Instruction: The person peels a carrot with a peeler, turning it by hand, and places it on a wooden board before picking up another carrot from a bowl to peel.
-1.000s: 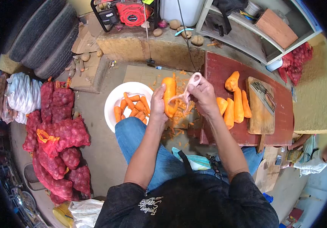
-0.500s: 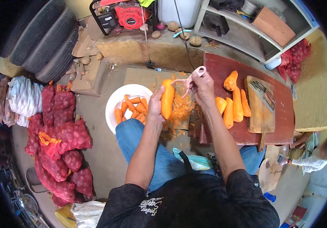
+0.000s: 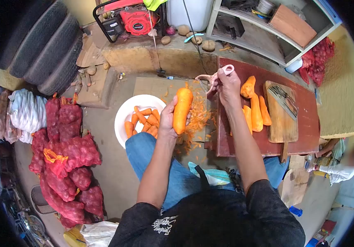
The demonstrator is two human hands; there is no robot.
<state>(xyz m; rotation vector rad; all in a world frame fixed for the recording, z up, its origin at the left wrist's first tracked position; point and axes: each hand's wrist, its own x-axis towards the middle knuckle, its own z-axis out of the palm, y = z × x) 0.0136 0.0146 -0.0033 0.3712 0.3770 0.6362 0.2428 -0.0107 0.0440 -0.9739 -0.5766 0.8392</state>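
Note:
My left hand (image 3: 171,116) is wrapped round a thick orange carrot (image 3: 183,110), held upright above the floor. In my right hand (image 3: 228,85) is a pale pink Y-shaped peeler (image 3: 214,78), its head pointing left, a little above and apart from the carrot. Orange peelings (image 3: 200,116) lie scattered on a cardboard sheet beneath. Several large peeled carrots (image 3: 256,115) rest on the red table (image 3: 304,136) to the right, some partly hidden by my right forearm. Left of my knee, a white basin (image 3: 121,113) holds several smaller carrots (image 3: 144,119).
A wooden board (image 3: 283,127) with knives (image 3: 282,96) lies on the red table. Red net sacks of onions (image 3: 72,152) are piled at left, near stacked tires (image 3: 47,47). A red generator (image 3: 137,22) and a shelf (image 3: 259,26) stand at the back. Another person (image 3: 341,164) is at far right.
The peeler in my right hand has moved up and right, away from the carrot. The carrot in my left hand has shifted slightly right and down.

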